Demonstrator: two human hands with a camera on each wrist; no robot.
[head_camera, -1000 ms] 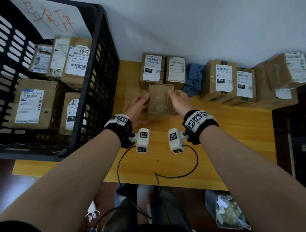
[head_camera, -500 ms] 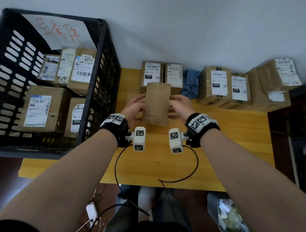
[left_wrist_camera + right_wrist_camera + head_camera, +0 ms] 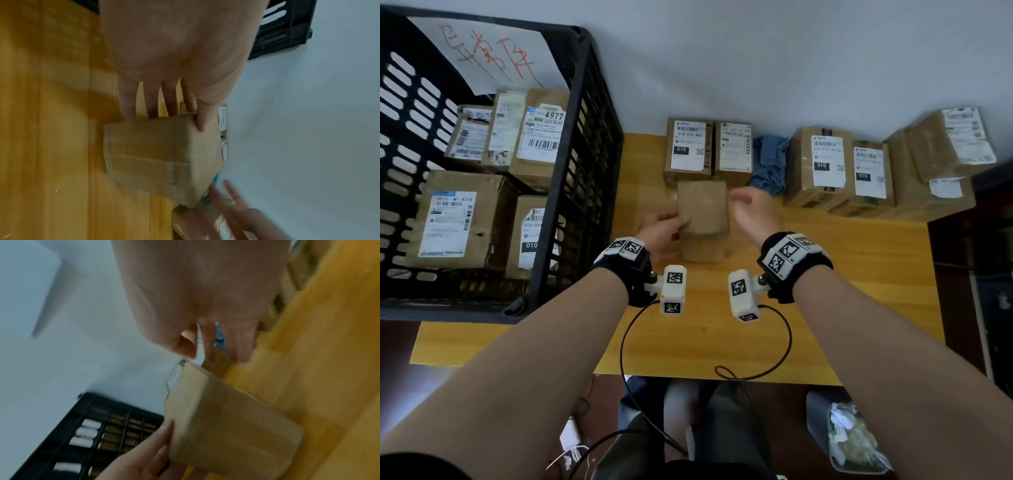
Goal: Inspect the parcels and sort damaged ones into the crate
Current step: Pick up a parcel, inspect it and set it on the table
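The black crate [image 3: 571, 164] stands on the left part of the wooden counter [image 3: 859, 267] and has several labelled parcels inside it. Along the far edge of the counter, against the wall, there is a row of other parcels: two labelled boxes [image 3: 707, 150] in the middle, a crumpled blue cloth [image 3: 770, 164] just right of them, and more labelled boxes [image 3: 859, 171] further to the right. The plain brown parcel [image 3: 703, 222] is in the middle of the counter, just near of the two middle boxes, and it lies between the two hands. Its near end seems to rest on the counter, but I cannot tell this for sure. The left hand [image 3: 661, 229] holds the parcel on its left side: the thumb lies on the top face, and in the left wrist view the fingers [image 3: 152, 104] reach behind the left edge. The right hand [image 3: 755, 212] is at the right of the parcel, near its far right corner, with the fingers loosely spread and blurred; it grips nothing, and whether it touches the parcel I cannot tell.
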